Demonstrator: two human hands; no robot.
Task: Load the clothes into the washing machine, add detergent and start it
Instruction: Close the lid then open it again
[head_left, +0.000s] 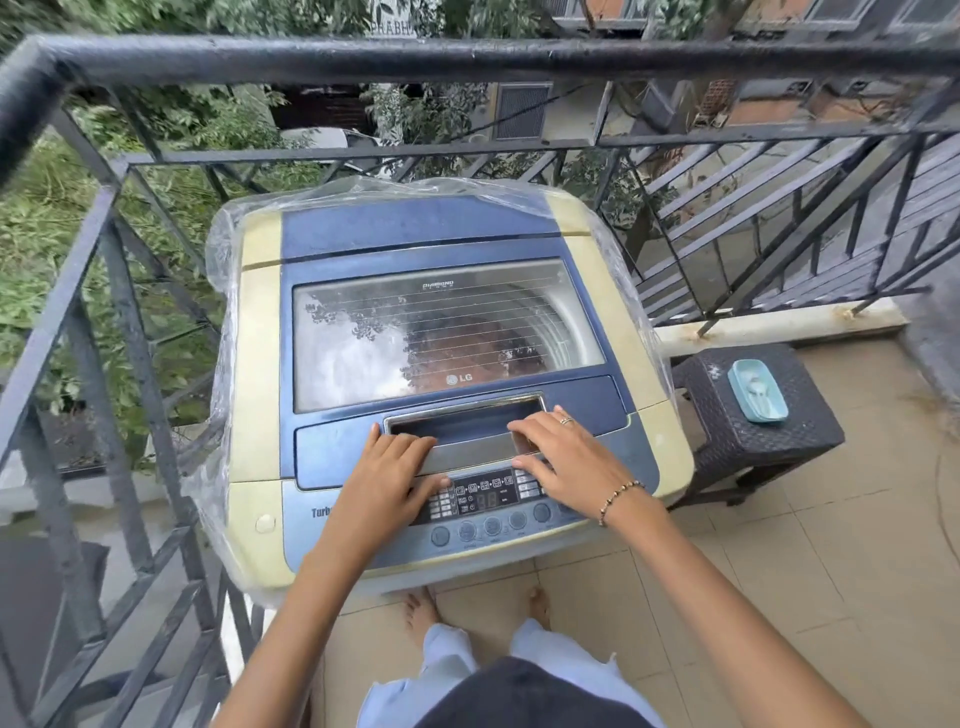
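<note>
A top-loading washing machine (260, 364) with a blue and cream top stands in front of me, its glass lid (441, 332) closed. Clothes show dimly through the glass inside the drum. My left hand (395, 462) lies flat with straight fingers on the silver handle strip (467, 452) at the lid's front edge. My right hand (561, 457) rests on the right end of the same strip, fingers extended over the handle recess. The control panel (488, 499) with its buttons and display sits just under both hands.
A clear plastic cover (218, 291) is pushed back round the machine's sides and rear. A black iron railing (130, 291) hems the machine in at the left and back. A dark wicker stool (748, 441) at the right carries a teal container (757, 389). Tiled floor lies to the right.
</note>
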